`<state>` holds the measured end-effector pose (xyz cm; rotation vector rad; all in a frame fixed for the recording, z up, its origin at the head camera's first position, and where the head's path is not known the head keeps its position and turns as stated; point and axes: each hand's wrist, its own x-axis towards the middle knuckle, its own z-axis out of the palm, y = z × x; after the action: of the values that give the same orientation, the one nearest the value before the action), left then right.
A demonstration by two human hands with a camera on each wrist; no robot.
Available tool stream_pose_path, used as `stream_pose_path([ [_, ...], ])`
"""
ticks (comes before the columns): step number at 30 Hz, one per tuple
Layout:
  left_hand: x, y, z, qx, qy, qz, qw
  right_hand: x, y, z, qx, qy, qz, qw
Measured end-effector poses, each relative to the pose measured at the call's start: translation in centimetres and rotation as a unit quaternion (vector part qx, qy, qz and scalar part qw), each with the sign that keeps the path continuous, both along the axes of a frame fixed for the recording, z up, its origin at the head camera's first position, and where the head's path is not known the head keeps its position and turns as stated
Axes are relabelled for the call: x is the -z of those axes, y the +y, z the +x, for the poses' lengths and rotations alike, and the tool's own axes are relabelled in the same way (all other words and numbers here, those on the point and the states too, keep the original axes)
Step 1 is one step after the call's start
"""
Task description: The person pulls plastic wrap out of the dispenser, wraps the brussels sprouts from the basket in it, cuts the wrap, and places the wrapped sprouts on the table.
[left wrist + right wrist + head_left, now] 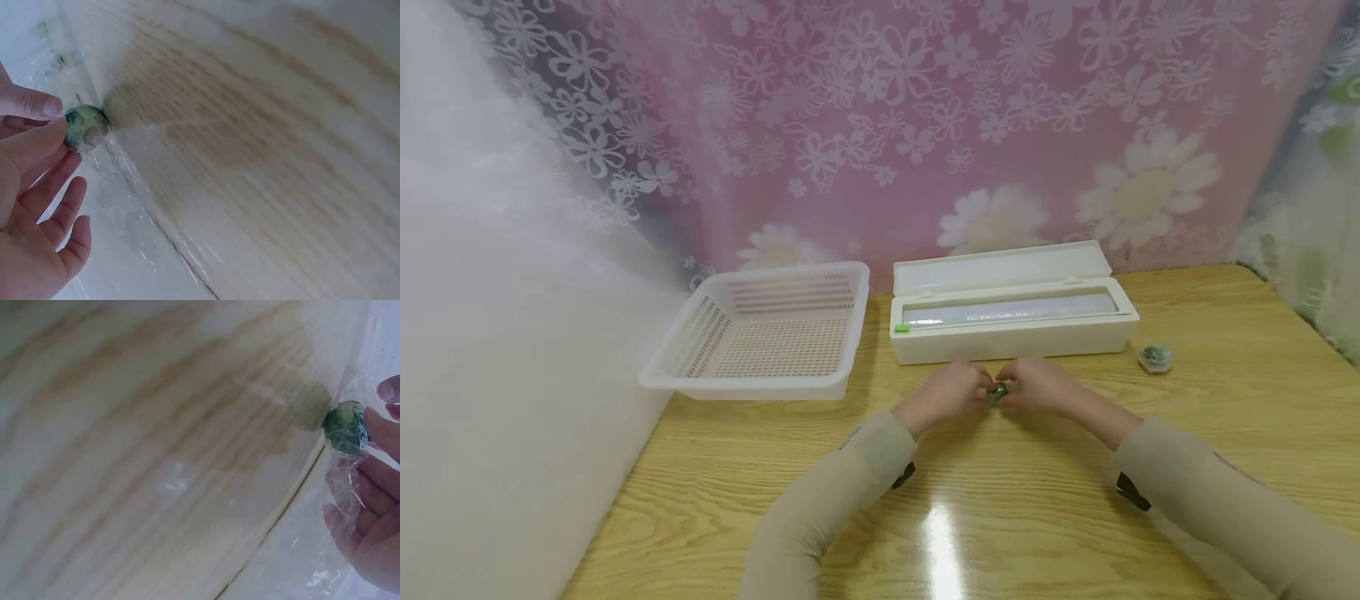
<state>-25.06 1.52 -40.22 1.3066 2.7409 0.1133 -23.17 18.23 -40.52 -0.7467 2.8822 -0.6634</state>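
A small green ball that looks like a Brussels sprout (997,392), in clear cling film, sits between my two hands just in front of the white box. My left hand (951,390) pinches it from the left; in the left wrist view the thumb and fingers meet at the sprout (86,127), with the lower fingers loosely bent. From the other side my right hand (1036,384) pinches the sprout and its film. Crumpled film (344,490) hangs between the right fingers in the right wrist view.
Behind the hands stands a white film dispenser box (1015,337), lid (1000,267) raised, with a green tab at its left end. Left of it is a white slotted basket (745,385). Another film-wrapped green ball (1155,359) lies to the right on the wooden table (1037,517).
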Motion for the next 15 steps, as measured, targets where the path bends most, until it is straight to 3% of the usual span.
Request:
stream_pose_path([
  [7, 0.0, 0.7, -1.0, -0.007, -0.033, 0.015, 0.9993, -0.4, 0.0, 0.4, -0.006, 0.092, 0.042, 0.995],
  [15, 0.3, 0.9, -2.2, -0.025, -0.058, 0.040, 0.9972, 0.2, -0.3, 0.0, -0.014, 0.116, 0.072, 0.990],
])
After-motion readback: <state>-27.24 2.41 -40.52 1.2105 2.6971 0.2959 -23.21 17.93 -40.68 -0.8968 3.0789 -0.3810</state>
